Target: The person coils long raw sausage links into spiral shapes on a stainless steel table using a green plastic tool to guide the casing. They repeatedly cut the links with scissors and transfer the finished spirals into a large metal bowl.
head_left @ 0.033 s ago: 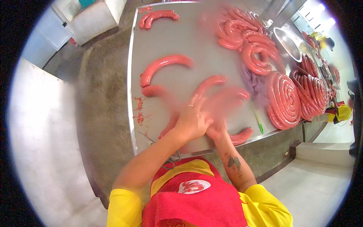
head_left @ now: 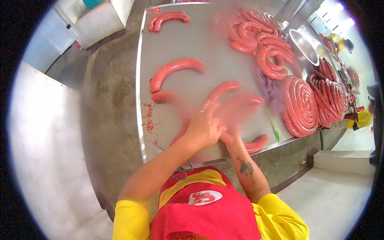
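My left hand and my right hand meet over the near part of the metal table. Both are closed around a raw pink sausage, whose far end curves out beyond the left fingers. A smear in the picture hides most fingertips and the exact grip. Another sausage end shows beyond the right hand, and a thick sausage piece lies beside the right wrist. Left of my hands rests a curved sausage, its lower stretch running toward my left wrist.
Short sausages lie at the far left corner. Along the right are a heap of sausage, a large coil, a purple cloth, a green pen and a metal bowl. Scissors handles show at the near edge.
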`<act>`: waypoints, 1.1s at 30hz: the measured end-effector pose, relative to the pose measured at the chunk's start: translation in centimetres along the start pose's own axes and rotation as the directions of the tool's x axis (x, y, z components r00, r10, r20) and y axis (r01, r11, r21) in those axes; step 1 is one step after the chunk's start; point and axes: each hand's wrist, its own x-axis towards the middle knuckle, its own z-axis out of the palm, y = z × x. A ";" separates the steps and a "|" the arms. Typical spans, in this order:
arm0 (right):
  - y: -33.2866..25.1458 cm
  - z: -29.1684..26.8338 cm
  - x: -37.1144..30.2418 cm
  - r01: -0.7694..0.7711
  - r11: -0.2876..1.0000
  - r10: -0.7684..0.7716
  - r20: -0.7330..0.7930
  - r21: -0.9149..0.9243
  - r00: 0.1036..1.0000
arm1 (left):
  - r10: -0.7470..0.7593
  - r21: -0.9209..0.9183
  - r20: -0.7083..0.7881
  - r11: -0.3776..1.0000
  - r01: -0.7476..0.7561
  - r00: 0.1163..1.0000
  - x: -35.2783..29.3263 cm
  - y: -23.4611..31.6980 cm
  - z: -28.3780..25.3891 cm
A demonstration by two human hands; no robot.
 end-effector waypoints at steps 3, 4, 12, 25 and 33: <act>0.9 0.6 3.3 0.103 0.995 -0.103 0.122 0.002 0.987 | 0.060 -0.070 -0.052 0.996 -0.063 0.997 -1.1 0.0 -3.9; 1.0 1.0 4.1 0.148 0.989 -0.147 0.159 0.006 0.976 | 0.089 -0.081 -0.073 0.992 -0.095 0.993 -1.5 -0.2 -5.2; 8.8 12.2 6.8 0.521 0.839 -0.466 0.288 -0.157 0.837 | -0.257 -0.228 0.006 0.940 0.252 0.966 -9.4 -11.5 -15.6; 21.2 20.1 20.7 0.479 0.864 -0.503 0.247 0.153 0.828 | -0.345 -0.588 -0.155 0.785 0.194 0.926 -13.5 -28.9 -27.9; 21.9 27.2 35.1 0.366 0.902 -0.418 0.246 0.228 0.875 | -0.409 -0.594 -0.095 0.755 0.278 0.908 -4.3 -40.5 -33.8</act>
